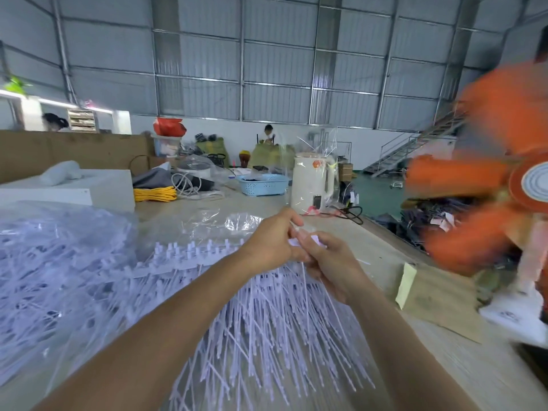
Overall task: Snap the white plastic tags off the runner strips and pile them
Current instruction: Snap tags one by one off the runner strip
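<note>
Matt white plastic tags (267,321); glossy clear bag (59,247).

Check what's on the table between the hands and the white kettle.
Head view: between the hands and the kettle lies mostly bare table, with clear plastic film to the left and a black cable by the kettle's base.

A cream kettle (311,182) stands upper middle; left of it a blue basket (262,184) and yellow rope (154,194).
</note>
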